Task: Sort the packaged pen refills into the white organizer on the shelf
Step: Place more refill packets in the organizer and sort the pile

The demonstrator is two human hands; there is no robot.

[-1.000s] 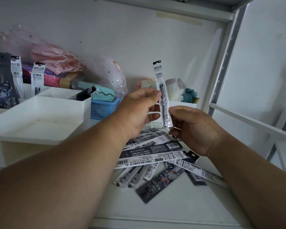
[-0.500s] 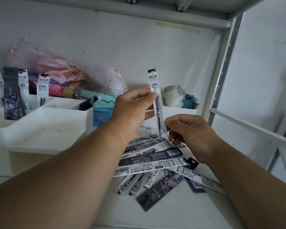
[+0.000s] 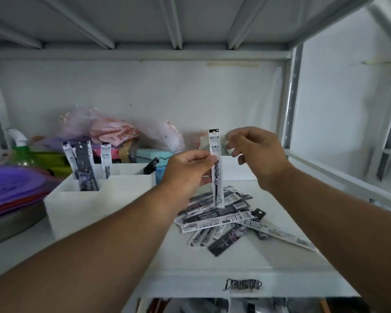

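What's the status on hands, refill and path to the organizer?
Left hand pinches white refill pack, upright. Right hand off it, fingers loosely curled, holding nothing. White organizer to the left, some packs standing in it; pile of refill packs lies unsorted. Nothing blocking.

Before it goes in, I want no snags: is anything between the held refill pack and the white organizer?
Nothing visible: the refill pack, pinched upright by the left hand, has open air leftward to the white organizer.

right hand let go of refill pkt & lifted away; left hand now holds it alone.
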